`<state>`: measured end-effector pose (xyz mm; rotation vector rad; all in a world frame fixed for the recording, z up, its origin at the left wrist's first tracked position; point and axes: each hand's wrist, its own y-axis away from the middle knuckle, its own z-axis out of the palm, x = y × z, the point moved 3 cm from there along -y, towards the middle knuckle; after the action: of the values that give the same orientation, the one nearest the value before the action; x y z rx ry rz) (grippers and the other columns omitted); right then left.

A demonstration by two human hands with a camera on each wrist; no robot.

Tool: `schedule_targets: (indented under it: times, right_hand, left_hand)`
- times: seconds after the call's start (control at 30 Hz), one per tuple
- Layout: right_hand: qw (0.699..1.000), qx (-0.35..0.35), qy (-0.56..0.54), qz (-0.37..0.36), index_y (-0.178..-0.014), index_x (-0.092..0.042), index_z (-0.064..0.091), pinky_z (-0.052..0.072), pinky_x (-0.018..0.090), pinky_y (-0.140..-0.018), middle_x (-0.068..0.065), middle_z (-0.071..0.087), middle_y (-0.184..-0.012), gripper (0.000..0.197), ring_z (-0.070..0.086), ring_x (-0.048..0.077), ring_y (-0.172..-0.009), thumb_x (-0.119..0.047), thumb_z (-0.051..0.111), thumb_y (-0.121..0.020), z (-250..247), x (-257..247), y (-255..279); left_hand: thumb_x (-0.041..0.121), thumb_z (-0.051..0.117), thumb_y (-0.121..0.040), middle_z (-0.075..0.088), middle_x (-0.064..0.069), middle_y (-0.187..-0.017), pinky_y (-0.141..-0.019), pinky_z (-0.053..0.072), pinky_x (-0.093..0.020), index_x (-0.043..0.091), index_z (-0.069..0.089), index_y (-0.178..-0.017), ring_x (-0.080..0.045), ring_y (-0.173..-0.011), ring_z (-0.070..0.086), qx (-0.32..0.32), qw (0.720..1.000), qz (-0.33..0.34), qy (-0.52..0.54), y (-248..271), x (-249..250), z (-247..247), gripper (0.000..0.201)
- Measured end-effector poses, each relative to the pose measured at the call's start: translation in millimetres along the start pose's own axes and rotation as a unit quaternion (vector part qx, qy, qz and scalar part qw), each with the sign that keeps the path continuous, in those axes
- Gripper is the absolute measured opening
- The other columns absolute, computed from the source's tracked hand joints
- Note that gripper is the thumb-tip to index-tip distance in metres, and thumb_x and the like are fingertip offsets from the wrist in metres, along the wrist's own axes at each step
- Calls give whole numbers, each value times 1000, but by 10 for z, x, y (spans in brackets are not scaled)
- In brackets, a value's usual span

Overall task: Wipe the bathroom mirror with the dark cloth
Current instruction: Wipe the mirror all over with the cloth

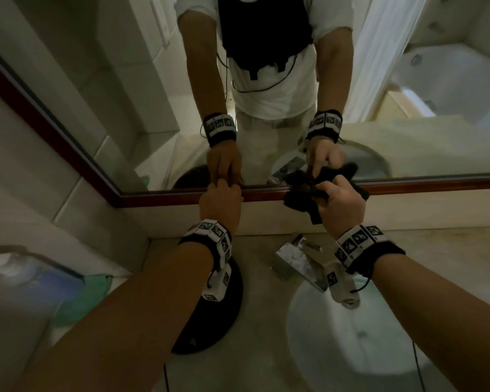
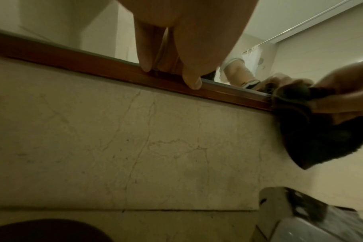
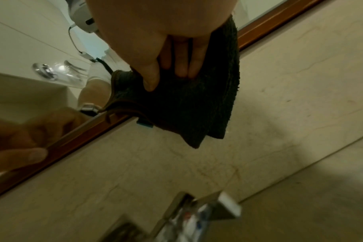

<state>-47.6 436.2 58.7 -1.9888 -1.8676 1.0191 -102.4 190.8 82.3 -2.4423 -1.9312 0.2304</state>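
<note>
The bathroom mirror (image 1: 125, 94) has a red-brown wooden frame (image 1: 266, 192) along its bottom edge. My right hand (image 1: 326, 190) grips the folded dark cloth (image 1: 300, 193) and holds it against that bottom edge, part of it hanging over the frame. In the right wrist view the thumb and fingers (image 3: 182, 68) press into the cloth (image 3: 186, 106). My left hand (image 1: 229, 188) is to the left of the cloth, apart from it. Its fingertips (image 2: 194, 83) rest on the frame (image 2: 72, 55). The mirror reflects both arms and my torso.
Below the mirror runs a beige marble backsplash (image 1: 181, 219) above the counter. A chrome faucet (image 1: 297, 261) and white basin (image 1: 351, 329) sit under my right wrist. A dark round object (image 1: 218, 306) lies under my left wrist. Something green (image 1: 79, 298) lies at the left.
</note>
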Motion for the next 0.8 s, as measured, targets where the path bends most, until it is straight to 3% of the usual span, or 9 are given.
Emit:
schedule_targets:
  times: [0.1,0.2,0.37,0.43,0.5,0.57,0.63,0.73,0.8]
  right_hand:
    - [999,-22,-14,-24,-86,-10,70,44,31,-50,5,56,-80,9,52,22,-63,-18,70,-83,156,-376,-27]
    - [997,-53,-46,-23,-84,-11,69,44,34,-50,3,53,-78,10,50,21,-62,-21,65,-85,303,-690,-46]
    - [994,-100,-45,-5,-92,-16,69,49,36,-52,1,53,-84,19,54,21,-67,-29,56,-88,278,-712,-53]
    - [995,-89,-45,-12,-100,-15,67,47,33,-53,2,54,-91,21,55,21,-71,-29,53,-91,130,-645,-58]
    - [997,-66,-43,-19,-108,-16,62,42,31,-53,4,55,-101,19,56,23,-76,-25,55,-92,-62,-526,-105]
    - [998,-42,-41,-11,-113,-17,56,39,29,-54,7,55,-108,20,58,26,-78,-22,57,-93,-231,-354,-196]
    - [999,-36,-37,2,-117,-18,55,44,32,-56,10,52,-112,24,58,31,-79,-25,56,-95,-296,-230,-266]
    - [995,-88,-50,26,-131,-17,51,47,33,-65,15,45,-125,35,58,32,-86,-27,53,-97,-166,-218,-186]
    - [995,-71,-72,14,-134,-13,51,49,33,-65,18,46,-128,42,59,31,-84,-22,60,-93,-70,-246,-52]
  left_hand:
    - [32,53,-99,58,-15,-105,-61,37,-35,9,65,-104,-34,-97,56,10,1000,10,19,-7,-5,4,26]
    - [22,71,-86,61,-14,-86,-52,33,-30,10,69,-83,-32,-79,61,-2,1000,3,20,31,-4,-17,13]
    - [16,80,-72,60,-13,-73,-47,29,-25,9,68,-70,-31,-63,60,0,1000,-2,13,47,2,-29,14]
    - [19,72,-84,62,-13,-84,-51,33,-28,9,70,-82,-31,-74,62,8,1000,-1,0,40,20,-20,10]
    - [24,54,-98,60,-14,-105,-61,40,-34,9,66,-102,-32,-95,59,5,1000,12,-2,19,38,4,20]
    - [27,44,-103,56,-14,-113,-66,40,-35,9,62,-111,-31,-102,56,2,1000,10,-16,16,30,29,26]
    - [28,42,-103,55,-13,-115,-67,38,-35,10,61,-112,-30,-103,56,7,1000,1,-25,24,38,36,27]
    - [28,43,-103,55,-15,-113,-68,41,-36,9,61,-110,-32,-101,57,12,1000,-10,-25,42,67,31,27]
    - [28,47,-101,57,-15,-109,-65,42,-37,9,62,-106,-33,-97,58,20,999,-19,-36,48,89,6,24]
